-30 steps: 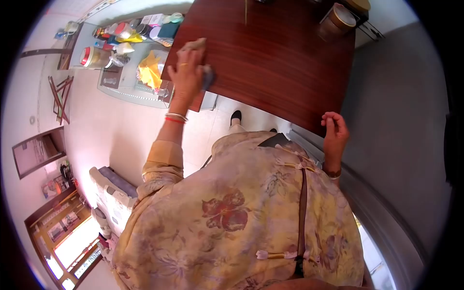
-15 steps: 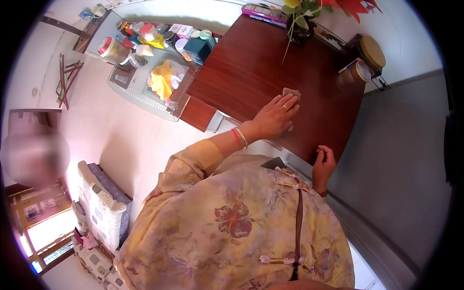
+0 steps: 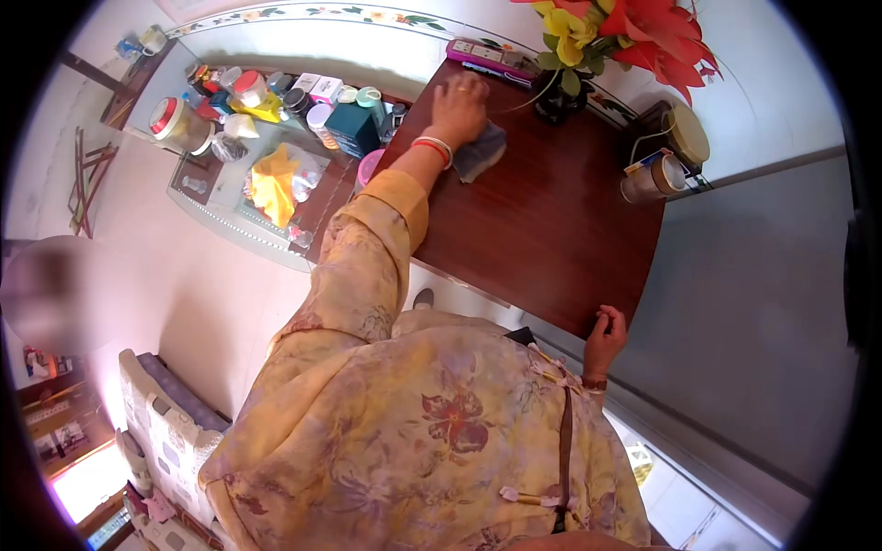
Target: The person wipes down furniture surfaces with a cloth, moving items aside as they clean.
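Observation:
My left hand (image 3: 460, 106) is stretched out to the far left part of the dark wooden table (image 3: 551, 230) and presses a grey cloth (image 3: 481, 151) flat on its top. A ring and red and white bangles show on that hand and wrist. My right hand (image 3: 604, 336) rests with curled fingers on the table's near right corner and holds nothing. A dark vase with red and yellow flowers (image 3: 588, 46) stands just right of the cloth.
A pink remote or case (image 3: 487, 55) lies at the table's far edge. Two lidded tins (image 3: 663, 156) sit at the right. A glass side table (image 3: 248, 174) at the left is crowded with jars, boxes and a yellow bag. A cushioned seat (image 3: 165, 432) stands lower left.
My left hand has slid the cloth from the table's middle to its far left part, near the vase. My right hand has stayed at the near corner.

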